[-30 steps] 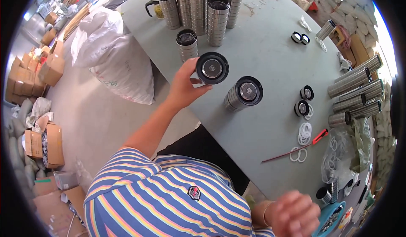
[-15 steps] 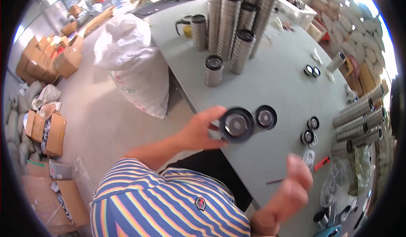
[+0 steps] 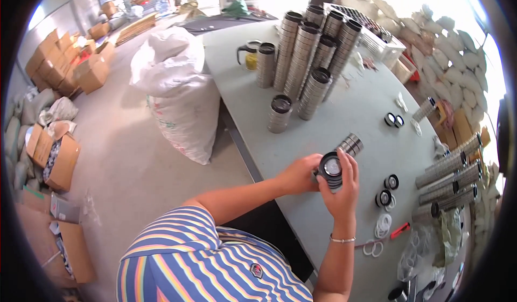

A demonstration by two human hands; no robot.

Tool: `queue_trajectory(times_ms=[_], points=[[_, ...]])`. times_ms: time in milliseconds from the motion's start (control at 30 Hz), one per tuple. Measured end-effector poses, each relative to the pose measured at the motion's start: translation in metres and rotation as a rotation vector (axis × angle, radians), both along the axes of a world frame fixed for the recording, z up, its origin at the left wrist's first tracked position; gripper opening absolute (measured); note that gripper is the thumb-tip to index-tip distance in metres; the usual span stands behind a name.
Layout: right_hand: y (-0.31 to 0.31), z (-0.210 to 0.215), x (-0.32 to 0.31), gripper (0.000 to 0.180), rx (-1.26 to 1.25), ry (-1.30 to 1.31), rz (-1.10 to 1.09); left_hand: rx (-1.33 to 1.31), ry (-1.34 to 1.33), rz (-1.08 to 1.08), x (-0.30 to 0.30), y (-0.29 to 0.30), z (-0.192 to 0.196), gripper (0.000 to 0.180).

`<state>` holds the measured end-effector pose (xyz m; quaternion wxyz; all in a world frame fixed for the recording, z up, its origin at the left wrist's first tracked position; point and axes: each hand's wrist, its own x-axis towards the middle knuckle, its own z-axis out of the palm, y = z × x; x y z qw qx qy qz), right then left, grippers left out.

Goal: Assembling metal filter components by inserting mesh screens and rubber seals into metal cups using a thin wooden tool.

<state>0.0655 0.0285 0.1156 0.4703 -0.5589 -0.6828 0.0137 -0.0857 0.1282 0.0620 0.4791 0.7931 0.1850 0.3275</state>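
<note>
Between my hands is a short ribbed metal cylinder with a black end ring, its ringed end turned up toward the camera. My left hand grips it from the left, with the fingertips partly hidden behind it. Around the right side of the ring curl the fingers and thumb of my right hand. Just beyond them, a second short ribbed metal cylinder is on the grey table; its near end is partly covered by my right fingers.
Several tall ribbed cylinders stand at the far side, near a glass mug. Black rings, white rings and a red cutter lie to the right. A white sack stands left of the table. People are in the background.
My right hand has come up and in from the lower right, and now holds the cylinder along with my left. The held cylinder has shifted right. The view has tilted slightly.
</note>
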Motion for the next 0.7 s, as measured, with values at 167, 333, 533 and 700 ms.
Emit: queue_trajectory(times_ms=[167, 333, 533, 700], points=[[0.000, -0.034, 0.011, 0.071, 0.026, 0.128, 0.065, 0.144, -0.101, 0.132, 0.010, -0.011, -0.044, 0.072], [0.001, -0.070, 0.025, 0.075, -0.012, 0.202, 0.064, 0.086, 0.017, 0.188, 0.030, -0.010, -0.076, 0.074], [-0.011, -0.074, 0.036, 0.080, -0.149, 0.172, 0.012, 0.319, 0.084, 0.287, 0.033, -0.012, -0.073, 0.078], [0.006, -0.058, 0.068, 0.064, -0.017, 0.028, -0.010, 0.106, 0.116, 0.118, 0.027, 0.003, -0.055, 0.080]])
